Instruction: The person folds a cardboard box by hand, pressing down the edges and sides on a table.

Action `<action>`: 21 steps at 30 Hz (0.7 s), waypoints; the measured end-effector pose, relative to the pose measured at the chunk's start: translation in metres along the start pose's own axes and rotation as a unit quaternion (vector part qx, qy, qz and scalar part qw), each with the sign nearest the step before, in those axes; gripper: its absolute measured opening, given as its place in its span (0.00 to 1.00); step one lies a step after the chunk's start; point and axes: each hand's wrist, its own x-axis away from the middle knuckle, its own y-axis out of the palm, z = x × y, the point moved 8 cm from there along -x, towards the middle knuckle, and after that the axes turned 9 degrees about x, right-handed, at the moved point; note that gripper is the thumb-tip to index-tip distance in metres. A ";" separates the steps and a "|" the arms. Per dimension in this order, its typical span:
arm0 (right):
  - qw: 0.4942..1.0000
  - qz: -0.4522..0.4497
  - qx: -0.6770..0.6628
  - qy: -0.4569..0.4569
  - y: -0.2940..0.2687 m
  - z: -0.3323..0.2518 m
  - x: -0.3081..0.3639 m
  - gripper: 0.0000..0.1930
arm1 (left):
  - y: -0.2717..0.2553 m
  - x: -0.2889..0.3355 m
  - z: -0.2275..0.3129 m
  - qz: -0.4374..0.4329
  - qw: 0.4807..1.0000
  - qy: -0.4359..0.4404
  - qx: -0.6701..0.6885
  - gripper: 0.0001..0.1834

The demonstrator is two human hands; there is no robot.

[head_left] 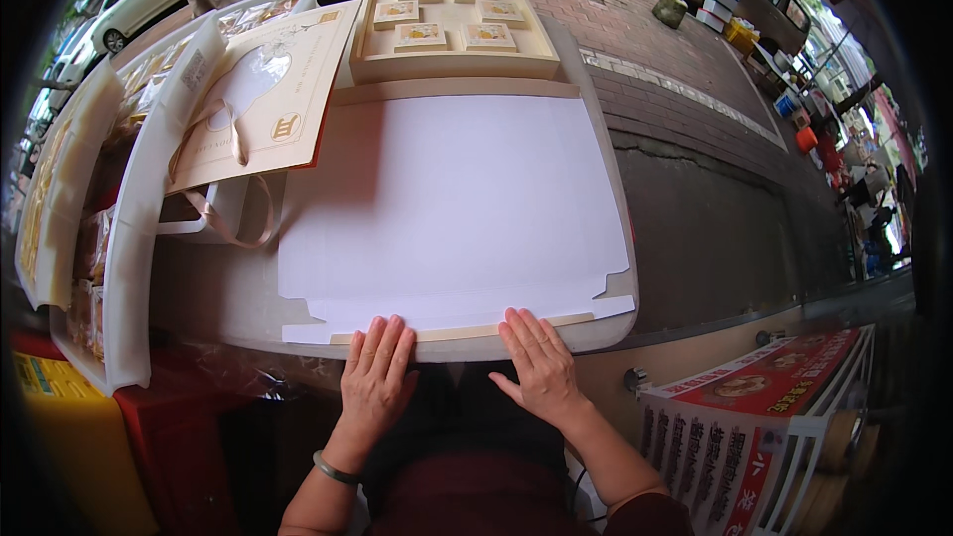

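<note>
A large flat sheet of white card (467, 199) lies on the table, notched at its near corners. Along its near edge runs a narrow folded flap with a cream strip (467, 331). My left hand (377, 372) rests its outstretched fingertips on that flap, left of the middle. On the flap's right part lie the fingers of my right hand (541, 367), flat, with the thumb apart. Neither hand grasps anything. At the sheet's far edge sits a cream box tray (457, 67) with several small printed boxes (421, 37) inside.
Left of the sheet, a cream printed gift bag (263, 109) with ribbon handles rests against white plastic crates (149, 228) of wrapped packets. The grey table (223, 288) has rounded edges. A red-and-white sign rack (754, 417) stands low at right. Parked cars and brick paving lie beyond.
</note>
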 end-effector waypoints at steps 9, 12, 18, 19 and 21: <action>0.991 0.060 0.083 0.082 -0.015 0.045 0.038 0.40 | -0.008 0.010 -0.004 0.126 0.990 0.026 -0.054 0.25; 0.988 0.081 0.103 0.081 -0.014 0.046 0.053 0.37 | -0.013 0.013 -0.001 0.144 0.987 0.050 -0.042 0.17; 0.986 0.078 0.123 0.086 -0.013 0.048 0.057 0.35 | -0.019 0.019 -0.016 0.137 0.987 0.063 -0.057 0.17; 0.985 0.083 0.118 0.097 -0.014 0.049 0.058 0.34 | -0.019 0.024 -0.018 0.147 0.985 0.056 -0.069 0.17; 0.983 0.094 0.112 0.110 -0.016 0.048 0.058 0.34 | -0.022 0.026 -0.018 0.155 0.984 0.046 -0.076 0.18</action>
